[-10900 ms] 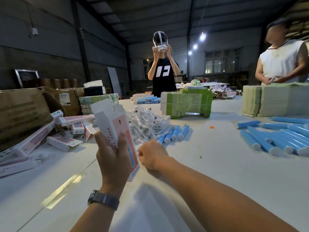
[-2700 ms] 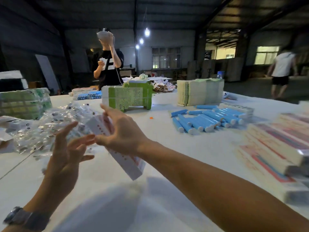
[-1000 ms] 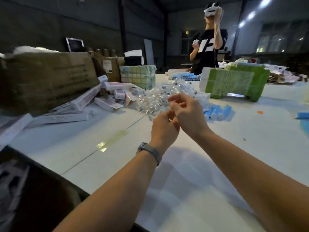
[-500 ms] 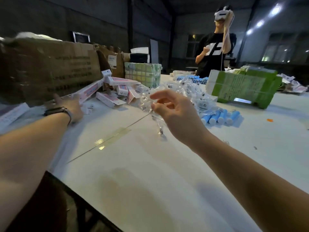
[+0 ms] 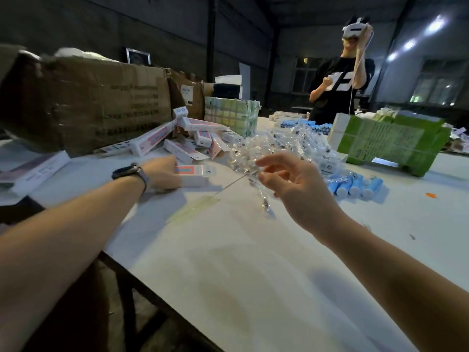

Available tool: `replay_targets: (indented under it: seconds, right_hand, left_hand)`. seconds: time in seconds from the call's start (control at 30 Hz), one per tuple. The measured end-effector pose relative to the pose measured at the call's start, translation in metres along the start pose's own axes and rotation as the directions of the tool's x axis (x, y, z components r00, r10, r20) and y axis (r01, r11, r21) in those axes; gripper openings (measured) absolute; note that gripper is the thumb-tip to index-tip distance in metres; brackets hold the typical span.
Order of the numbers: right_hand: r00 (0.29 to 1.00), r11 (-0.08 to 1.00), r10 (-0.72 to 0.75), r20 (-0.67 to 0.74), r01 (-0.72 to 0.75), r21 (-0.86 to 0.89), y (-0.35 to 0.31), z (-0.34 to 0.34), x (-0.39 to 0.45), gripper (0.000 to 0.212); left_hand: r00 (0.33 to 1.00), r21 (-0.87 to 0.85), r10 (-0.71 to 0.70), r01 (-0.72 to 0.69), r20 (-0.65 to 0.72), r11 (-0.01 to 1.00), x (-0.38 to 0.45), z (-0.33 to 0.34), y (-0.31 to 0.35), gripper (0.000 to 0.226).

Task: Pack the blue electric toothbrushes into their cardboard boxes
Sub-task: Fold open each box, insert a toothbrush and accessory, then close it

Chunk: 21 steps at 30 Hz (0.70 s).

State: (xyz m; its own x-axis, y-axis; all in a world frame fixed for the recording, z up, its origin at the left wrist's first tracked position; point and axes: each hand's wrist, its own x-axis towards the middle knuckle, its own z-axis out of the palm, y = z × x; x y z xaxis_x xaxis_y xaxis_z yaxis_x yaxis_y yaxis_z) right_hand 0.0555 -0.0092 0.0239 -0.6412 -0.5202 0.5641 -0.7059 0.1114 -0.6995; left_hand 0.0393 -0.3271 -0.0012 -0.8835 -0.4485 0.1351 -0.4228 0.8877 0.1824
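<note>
Head view: at far left we see a creased brown corrugated carton (image 5: 86,102), with slim white-and-pink cardboard boxes (image 5: 187,146) heaped glossy and rectangular against it. Our left hand (image 5: 162,174), a dark watch (image 5: 129,172) on its wrist, curls its fingers round one such flat box (image 5: 195,174) lying on the smooth white table (image 5: 228,275), the box's long axis running left to right. Further right our right hand (image 5: 286,184) hovers with fingers loosely spread, a crinkly clear plastic packet (image 5: 264,201) dangling under it; whether it pinches the packet we cannot tell. Behind lies a shiny pile of packets (image 5: 284,146). Beside it, blue cylindrical toothbrushes (image 5: 355,184) lie side by side, white ends toward us, long axes pointing away. Green bundled cartons (image 5: 385,143) stand beyond.
</note>
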Motion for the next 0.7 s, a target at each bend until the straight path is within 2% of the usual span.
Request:
replay_targets:
  seconds: [0.1,0.17,0.2,0.23,0.3,0.33,0.37,0.43,0.5,0.57,0.7]
  right_hand:
    - [1.000,1.000,0.013,-0.015,-0.013,-0.016,-0.002,0.001,0.001,0.014]
    - [0.998,1.000,0.014,-0.059,-0.013,0.012,-0.006,-0.002,0.004,0.015]
    - [0.996,0.999,0.010,-0.092,-0.007,0.031,-0.008,-0.005,0.006,0.015]
    - [0.991,0.999,0.006,-0.130,0.000,0.046,-0.010,-0.009,0.008,0.015]
    - [0.978,0.998,-0.010,-0.208,0.022,0.054,-0.015,-0.020,0.010,0.016]
    - [0.967,0.998,-0.024,-0.254,0.039,0.051,-0.017,-0.026,0.009,0.016]
    - [0.950,0.997,-0.044,-0.309,0.061,0.046,-0.019,-0.033,0.006,0.017]
    - [0.896,0.994,-0.073,-0.438,0.102,0.042,-0.020,-0.051,-0.001,0.020]
    - [0.842,0.990,-0.069,-0.535,0.122,0.065,-0.019,-0.072,-0.011,0.019]
    - [0.801,0.991,-0.045,-0.596,0.109,0.072,-0.013,-0.094,-0.019,0.018]
    - [0.753,0.985,0.050,-0.656,0.070,0.155,0.003,-0.129,-0.029,0.019]
  left_hand:
    - [0.982,-0.076,0.093,-0.107,-0.167,0.991,-0.020,-0.001,0.042,0.048]
    - [0.939,-0.275,0.118,-0.213,-0.324,0.938,-0.035,-0.007,0.076,0.055]
    - [0.921,-0.421,0.099,-0.266,-0.377,0.867,-0.044,-0.013,0.096,0.052]
    - [0.920,-0.596,0.068,-0.304,-0.386,0.743,-0.053,-0.019,0.116,0.049]
    - [0.956,-0.892,0.078,-0.292,-0.283,0.345,-0.074,-0.028,0.159,0.043]
    - [0.967,-0.955,0.123,-0.243,-0.224,0.170,-0.086,-0.029,0.180,0.039]
    - [0.969,-0.980,0.165,-0.193,-0.182,0.053,-0.098,-0.028,0.198,0.036]
    - [0.963,-0.992,0.242,-0.099,-0.115,-0.078,-0.118,-0.023,0.230,0.039]
    - [0.938,-0.993,0.336,-0.051,-0.083,-0.103,-0.136,-0.011,0.256,0.046]
    - [0.908,-0.992,0.400,-0.111,-0.126,-0.061,-0.150,0.006,0.274,0.042]
    - [0.858,-0.972,0.464,-0.233,-0.222,-0.034,-0.166,0.039,0.285,0.050]
